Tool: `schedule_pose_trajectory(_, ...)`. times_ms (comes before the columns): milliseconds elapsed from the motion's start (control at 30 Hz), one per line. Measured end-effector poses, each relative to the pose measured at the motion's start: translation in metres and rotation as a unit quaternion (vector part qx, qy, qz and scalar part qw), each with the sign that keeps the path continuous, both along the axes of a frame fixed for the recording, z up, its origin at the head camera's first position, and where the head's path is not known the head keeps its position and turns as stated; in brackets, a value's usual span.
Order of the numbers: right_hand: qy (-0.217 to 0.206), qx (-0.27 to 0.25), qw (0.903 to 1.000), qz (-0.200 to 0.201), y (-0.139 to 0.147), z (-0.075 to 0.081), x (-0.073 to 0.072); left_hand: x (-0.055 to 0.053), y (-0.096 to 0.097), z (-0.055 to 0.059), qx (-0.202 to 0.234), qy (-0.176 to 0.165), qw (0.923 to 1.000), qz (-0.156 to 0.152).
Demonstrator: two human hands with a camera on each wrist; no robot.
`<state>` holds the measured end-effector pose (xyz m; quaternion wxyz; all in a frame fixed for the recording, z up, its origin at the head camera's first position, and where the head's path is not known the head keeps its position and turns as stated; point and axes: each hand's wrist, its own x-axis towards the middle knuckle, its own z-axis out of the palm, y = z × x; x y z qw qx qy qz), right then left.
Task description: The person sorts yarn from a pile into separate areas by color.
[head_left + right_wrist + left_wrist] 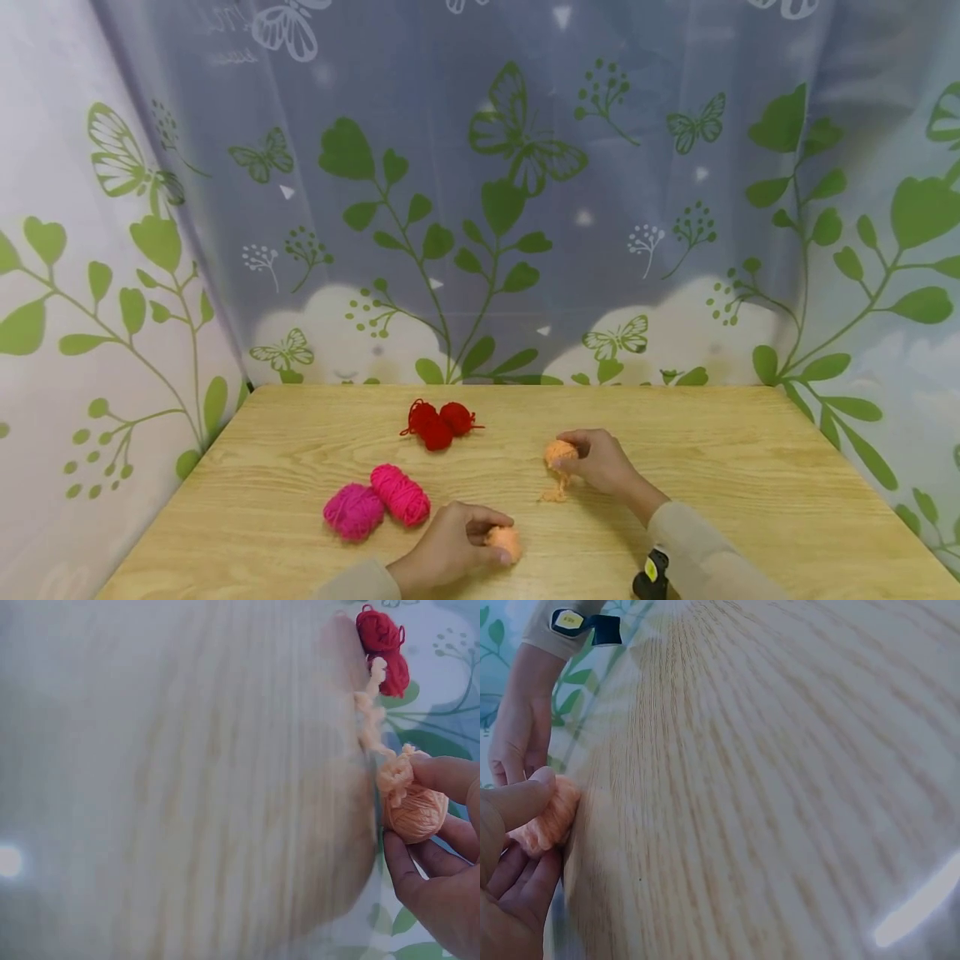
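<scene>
My left hand [453, 542] grips a small peach ball of yarn [504, 543] near the front of the table, thumb on one side and fingers on the other. In the left wrist view this fuzzy yarn ball [551, 821] sits close over the wood. Farther back and to the right, my right hand [600, 461] holds a second peach yarn ball [560, 454] between thumb and fingers. A loose tail of yarn [555, 493] trails from it toward me. The right wrist view shows the wound strands of that ball [416, 810] and its dangling tail [369, 720].
Red yarn balls [435, 427] lie together at the back of the wooden table [300, 433]. To the left, a magenta yarn ball [354, 512] touches a hot-pink skein [401, 495]. A leaf-and-butterfly printed curtain [450, 250] encloses the back and sides.
</scene>
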<state>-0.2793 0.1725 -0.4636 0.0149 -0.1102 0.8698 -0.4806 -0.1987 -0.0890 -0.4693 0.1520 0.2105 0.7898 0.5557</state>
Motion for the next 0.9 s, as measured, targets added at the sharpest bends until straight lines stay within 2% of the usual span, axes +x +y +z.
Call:
schedule_pose_trajectory(400, -0.02, -0.02, 0.9995, 0.012, -0.008, 0.015, 0.023, -0.001, 0.0, 0.0, -0.005, 0.011, 0.9999, -0.006)
schedule_pose_trajectory(567, -0.029, -0.029, 0.9984, 0.038, -0.012, 0.013, 0.037, -0.001, 0.0, -0.002, -0.008, 0.015, 0.9998, -0.009)
schedule_pose_trajectory(667, -0.033, -0.017, 0.9979, 0.053, -0.016, 0.011, 0.045, -0.002, -0.001, -0.003, -0.004, 0.015, 0.9998, -0.013)
schedule_pose_trajectory(700, -0.036, -0.016, 0.9974, 0.061, -0.017, 0.011, 0.047, -0.002, -0.001, -0.003, -0.005, 0.023, 0.9996, -0.019)
schedule_pose_trajectory(900, -0.053, -0.028, 0.9917, 0.114, -0.022, 0.01, 0.058, -0.003, -0.002, -0.004, -0.001, 0.018, 0.9997, -0.018)
